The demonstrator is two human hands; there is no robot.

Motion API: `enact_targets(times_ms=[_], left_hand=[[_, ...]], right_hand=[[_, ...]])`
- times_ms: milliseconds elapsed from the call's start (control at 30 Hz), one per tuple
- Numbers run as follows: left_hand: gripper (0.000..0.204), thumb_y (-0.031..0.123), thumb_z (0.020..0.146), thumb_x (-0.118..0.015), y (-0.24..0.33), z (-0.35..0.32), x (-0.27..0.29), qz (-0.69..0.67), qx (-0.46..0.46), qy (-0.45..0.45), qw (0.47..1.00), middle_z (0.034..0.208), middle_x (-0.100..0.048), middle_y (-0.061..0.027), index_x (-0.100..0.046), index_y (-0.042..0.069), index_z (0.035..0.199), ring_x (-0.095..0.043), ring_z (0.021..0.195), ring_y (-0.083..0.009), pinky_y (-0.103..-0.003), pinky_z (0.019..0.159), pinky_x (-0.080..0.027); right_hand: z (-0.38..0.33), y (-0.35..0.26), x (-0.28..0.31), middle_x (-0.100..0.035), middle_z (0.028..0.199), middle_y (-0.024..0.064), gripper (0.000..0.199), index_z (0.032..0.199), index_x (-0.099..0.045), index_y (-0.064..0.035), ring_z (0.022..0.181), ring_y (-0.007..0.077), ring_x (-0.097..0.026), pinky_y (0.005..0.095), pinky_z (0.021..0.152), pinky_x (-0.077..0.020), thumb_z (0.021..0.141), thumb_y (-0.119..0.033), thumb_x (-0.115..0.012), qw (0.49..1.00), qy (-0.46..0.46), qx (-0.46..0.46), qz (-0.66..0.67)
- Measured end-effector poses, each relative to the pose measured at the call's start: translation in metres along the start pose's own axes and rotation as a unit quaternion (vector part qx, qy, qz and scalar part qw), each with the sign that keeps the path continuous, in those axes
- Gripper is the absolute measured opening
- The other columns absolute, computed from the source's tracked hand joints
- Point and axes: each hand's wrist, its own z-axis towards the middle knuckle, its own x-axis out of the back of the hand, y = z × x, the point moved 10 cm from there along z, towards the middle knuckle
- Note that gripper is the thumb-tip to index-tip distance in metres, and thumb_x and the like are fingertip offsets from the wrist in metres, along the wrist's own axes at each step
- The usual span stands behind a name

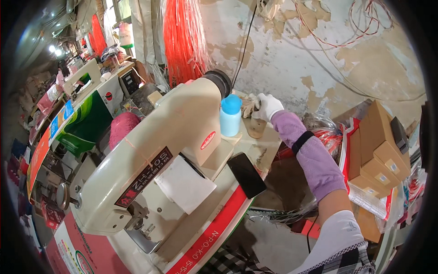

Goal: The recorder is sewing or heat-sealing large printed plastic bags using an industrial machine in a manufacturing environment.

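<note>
My right hand (269,107), in a white glove, reaches to the far end of the sewing machine table. Its fingers are closed round the top of a brownish see-through jar (256,129), which stands upright on the tabletop. A purple sleeve cover with a black band is on that forearm. Left of the jar stands a light blue bottle (231,119) with a darker blue cap. Crumpled pale gloves or cloth (248,105) lie behind them. A large cream sewing machine (155,137) fills the middle. My left hand is out of view.
A black phone (246,175) lies at the table's right edge; white paper (186,185) and a black pen (191,165) rest beside the machine. Cardboard boxes (376,148) stand on the right. Red plastic strands (185,41) hang behind, and another sewing machine (84,75) stands far left.
</note>
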Motion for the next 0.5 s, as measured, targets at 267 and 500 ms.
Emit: enact_targets(times_ms=[267,500], left_hand=[[0.035,0.019,0.082,-0.072,0.231,0.068,-0.256,-0.138,-0.336,-0.12,0.924,0.131,-0.059,-0.0167,-0.068,0.011,0.116,-0.057,0.117,-0.0372,-0.048,0.1,-0.044],[0.109,0.038,0.064,-0.088,0.336,0.161,-0.287,-0.457,-0.068,-0.061,0.885,0.139,-0.045,-0.0225,-0.028,-0.004,0.145,-0.048,0.127,-0.0357,-0.042,0.104,-0.041]], right_hand=[[-0.093,-0.073,0.084,-0.058,0.1,0.0183,0.052,0.111,-0.058,-0.0122,0.09,0.0378,-0.063,0.043,0.081,-0.0526,0.066,-0.028,-0.076,0.989,0.044,0.138,-0.027],[-0.249,-0.192,0.093,-0.059,0.091,0.0135,0.054,0.107,-0.061,-0.0077,0.082,0.0306,-0.062,0.0384,0.072,-0.0536,0.066,-0.039,-0.077,0.918,-0.251,0.295,0.088]])
